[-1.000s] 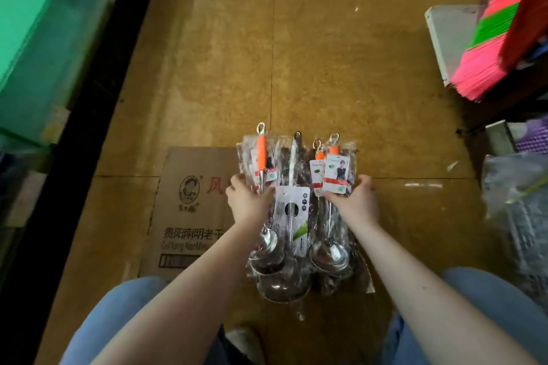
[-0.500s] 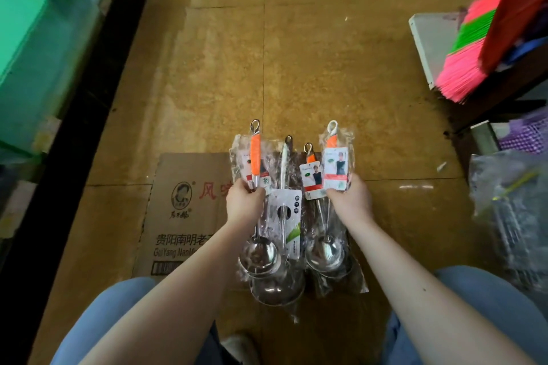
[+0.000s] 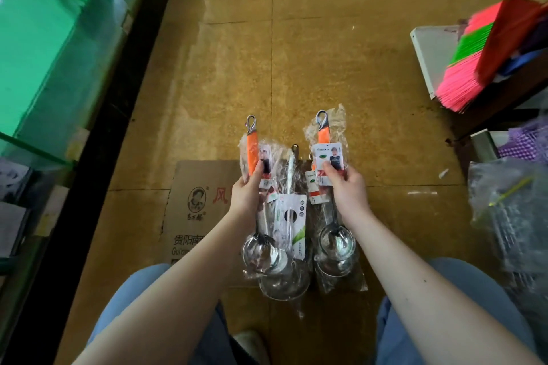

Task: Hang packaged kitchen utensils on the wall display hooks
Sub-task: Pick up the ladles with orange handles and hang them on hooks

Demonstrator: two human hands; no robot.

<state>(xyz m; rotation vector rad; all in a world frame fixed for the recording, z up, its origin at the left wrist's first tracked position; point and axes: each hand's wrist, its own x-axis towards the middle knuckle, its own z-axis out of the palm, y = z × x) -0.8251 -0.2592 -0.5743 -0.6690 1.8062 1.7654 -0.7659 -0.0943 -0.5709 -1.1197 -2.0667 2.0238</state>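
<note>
above tan floor tiles [image 3: 326, 68], left grip [image 3: 246, 195] and right grip [image 3: 348, 190] each pinch clear-bagged, orange-handled steel ladles [image 3: 323, 135].

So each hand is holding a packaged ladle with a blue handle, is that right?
Nearly. In the head view the left hand holds the left ladle and the right hand holds the right ladle, both packaged, but their handles are orange, not blue.
</note>
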